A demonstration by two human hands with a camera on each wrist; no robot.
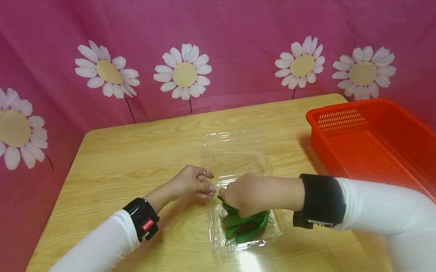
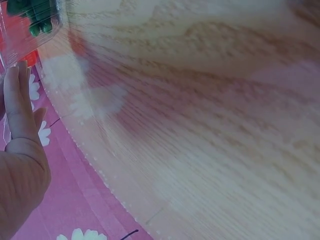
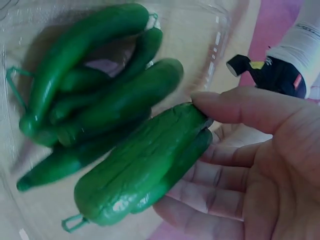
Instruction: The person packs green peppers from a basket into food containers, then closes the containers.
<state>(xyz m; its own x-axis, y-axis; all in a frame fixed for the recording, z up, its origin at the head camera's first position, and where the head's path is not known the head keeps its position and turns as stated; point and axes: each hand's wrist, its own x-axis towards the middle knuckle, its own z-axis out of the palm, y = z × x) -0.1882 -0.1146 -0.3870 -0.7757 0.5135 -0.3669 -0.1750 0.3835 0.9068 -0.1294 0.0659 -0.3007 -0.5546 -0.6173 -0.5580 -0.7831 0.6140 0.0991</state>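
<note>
My right hand (image 1: 249,194) is over the base of a clear plastic clamshell box (image 1: 212,232). In the right wrist view its thumb and fingers grip a thick, lobed green vegetable (image 3: 135,165) with a small green loop at its tip. Several smooth, cucumber-like green vegetables (image 3: 95,55) lie in the box, some bearing similar loops. My left hand (image 1: 192,181) is at the box's left side near the hinge, fingertips right at the rim. The left wrist view shows its fingers (image 2: 20,100) fairly straight beside the plastic.
The box's lid (image 1: 234,151) lies folded back on the wooden table (image 1: 140,153). To the right stands a red perforated plastic basket (image 1: 354,152). Behind the table hangs a pink cloth (image 1: 233,18) with white daisies.
</note>
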